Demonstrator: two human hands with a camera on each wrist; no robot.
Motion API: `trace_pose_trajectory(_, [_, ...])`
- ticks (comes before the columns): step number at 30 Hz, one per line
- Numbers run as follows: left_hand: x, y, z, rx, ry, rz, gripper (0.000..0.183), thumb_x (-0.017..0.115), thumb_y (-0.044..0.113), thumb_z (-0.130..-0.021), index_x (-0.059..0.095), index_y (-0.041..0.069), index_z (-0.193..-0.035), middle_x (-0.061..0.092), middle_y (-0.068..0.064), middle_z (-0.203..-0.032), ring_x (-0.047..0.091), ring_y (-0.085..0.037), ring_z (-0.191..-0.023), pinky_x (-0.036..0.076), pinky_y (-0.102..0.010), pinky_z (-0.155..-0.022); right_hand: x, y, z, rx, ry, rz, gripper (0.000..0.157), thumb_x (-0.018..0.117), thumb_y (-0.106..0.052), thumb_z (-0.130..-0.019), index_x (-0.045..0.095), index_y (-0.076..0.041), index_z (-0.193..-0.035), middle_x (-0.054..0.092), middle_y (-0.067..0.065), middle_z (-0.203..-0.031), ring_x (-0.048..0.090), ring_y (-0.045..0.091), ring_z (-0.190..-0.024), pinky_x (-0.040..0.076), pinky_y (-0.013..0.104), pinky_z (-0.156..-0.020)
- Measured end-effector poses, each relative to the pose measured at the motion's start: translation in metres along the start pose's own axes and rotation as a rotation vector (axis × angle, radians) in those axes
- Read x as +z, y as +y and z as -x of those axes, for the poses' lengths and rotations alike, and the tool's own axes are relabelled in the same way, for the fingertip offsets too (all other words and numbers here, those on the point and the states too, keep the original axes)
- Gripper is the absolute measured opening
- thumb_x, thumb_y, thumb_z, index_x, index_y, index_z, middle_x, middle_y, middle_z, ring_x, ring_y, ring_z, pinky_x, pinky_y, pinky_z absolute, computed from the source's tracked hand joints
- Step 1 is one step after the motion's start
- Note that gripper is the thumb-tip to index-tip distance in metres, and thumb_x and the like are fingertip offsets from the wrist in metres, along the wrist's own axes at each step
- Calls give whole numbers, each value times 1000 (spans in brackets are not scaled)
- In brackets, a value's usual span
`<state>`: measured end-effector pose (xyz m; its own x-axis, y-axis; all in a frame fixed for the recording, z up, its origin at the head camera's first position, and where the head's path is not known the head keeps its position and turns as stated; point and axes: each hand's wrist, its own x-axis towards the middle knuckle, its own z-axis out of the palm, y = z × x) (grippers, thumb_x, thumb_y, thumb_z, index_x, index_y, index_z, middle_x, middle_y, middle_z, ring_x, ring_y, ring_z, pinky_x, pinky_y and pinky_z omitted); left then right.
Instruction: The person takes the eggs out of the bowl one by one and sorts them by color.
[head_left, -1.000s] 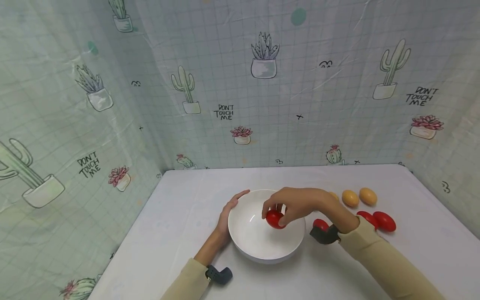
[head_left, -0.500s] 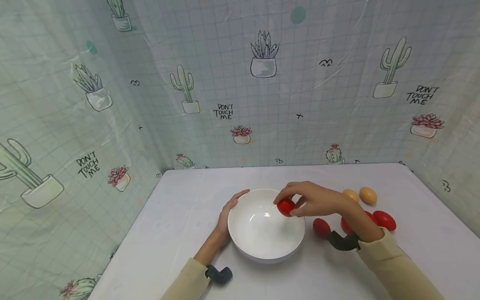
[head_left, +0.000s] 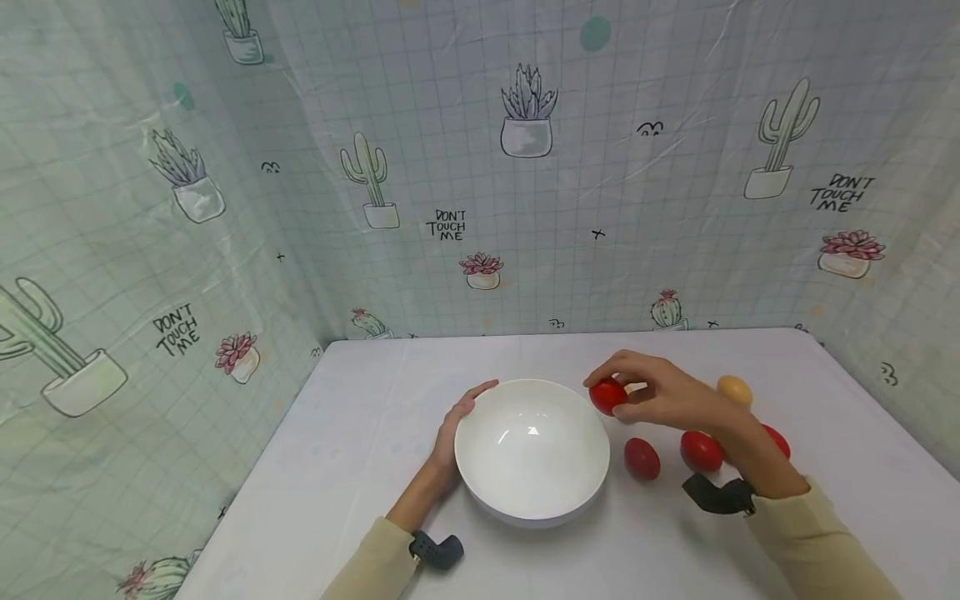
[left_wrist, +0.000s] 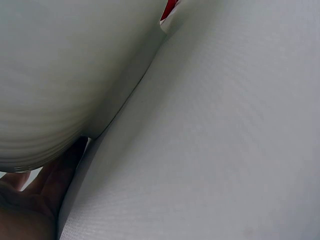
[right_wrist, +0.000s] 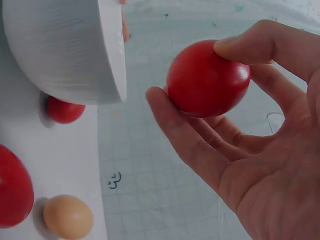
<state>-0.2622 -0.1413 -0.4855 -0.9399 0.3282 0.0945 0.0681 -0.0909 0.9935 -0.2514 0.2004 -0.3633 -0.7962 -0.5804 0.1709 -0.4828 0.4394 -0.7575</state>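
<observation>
In the head view my right hand [head_left: 663, 396] pinches a red egg [head_left: 608, 396] between thumb and fingertips, above the table just beyond the right rim of a white bowl [head_left: 532, 450]. The right wrist view shows this red egg [right_wrist: 207, 79] close up, the thumb on one side and the fingers opposite. My left hand [head_left: 448, 437] rests against the bowl's left outer wall, its fingers extended along it. In the left wrist view these fingers [left_wrist: 55, 182] lie low beside the bowl [left_wrist: 60, 65]. No egg shows inside the bowl.
Right of the bowl lie a red egg [head_left: 642, 458] and another red egg [head_left: 702, 451]. A third red egg [head_left: 778, 440] is partly hidden by my right forearm. A brown egg [head_left: 735, 390] lies farther back. A patterned curtain [head_left: 570, 275] hangs behind the white table [head_left: 397, 375].
My right hand has moved right and away from over the bowl, carrying the red egg past the rim. My left hand and the bowl stay in place.
</observation>
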Motion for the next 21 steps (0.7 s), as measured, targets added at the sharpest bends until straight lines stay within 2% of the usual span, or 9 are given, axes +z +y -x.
trace_pose_trajectory(4, [0,0,0,3,6,3,58,19,42,-107,38,22,-159,45,-8,-162,52,-25,-144,50,-28,-111,-3,5,5,-26,55,-25,42,77,-10,-86,69,-19,-126,65,4,-128,60,23,-116,59,26,-90])
trace_pose_trajectory(8, [1,0,0,3,8,4,58,19,41,-107,38,22,-159,45,-8,-162,52,-26,-144,50,-29,-111,-7,9,8,-99,107,-60,41,72,-3,-88,68,-15,-126,63,4,-128,61,13,-112,59,26,-90])
trace_pose_trajectory(13, [1,0,0,5,15,8,58,20,41,-107,39,22,-159,46,-8,-161,54,-25,-143,51,-29,-110,-13,15,12,-164,178,-85,46,71,3,-86,63,-5,-130,62,-10,-128,61,2,-114,59,23,-88])
trace_pose_trajectory(15, [1,-1,0,4,18,6,58,20,42,-107,39,23,-158,46,-7,-161,54,-25,-143,51,-29,-110,-16,16,15,-155,198,-103,46,70,3,-87,62,-4,-132,61,-16,-128,61,0,-115,60,23,-86])
trace_pose_trajectory(21, [-1,-1,-2,-4,0,13,58,19,42,-107,37,23,-159,45,-8,-162,51,-27,-145,50,-30,-111,-29,18,26,-104,238,-127,49,69,3,-89,60,-7,-136,59,-17,-132,59,-1,-118,62,25,-77])
